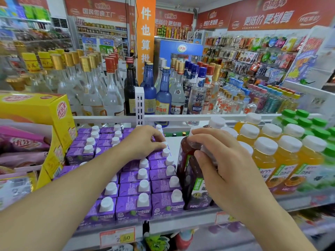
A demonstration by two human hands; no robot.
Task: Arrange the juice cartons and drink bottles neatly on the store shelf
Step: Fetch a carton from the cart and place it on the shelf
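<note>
Several purple juice cartons [134,205] with white caps stand in rows on the white shelf [181,219]. My left hand [143,142] reaches over them, its curled fingers pinching the cap of a carton in the far right row. A dark grape juice bottle [190,180] stands just right of the cartons. My right hand [223,165] grips that bottle around its neck and shoulder, covering its cap. Orange juice bottles [264,160] with white caps stand in rows to its right.
Green-capped bottles [319,127] fill the far right of the shelf. A yellow box [45,113] with pink packets sits at the left. Glass liquor bottles [112,91] line the shelf behind a white rail [181,117]. A price tag [117,237] hangs on the front edge.
</note>
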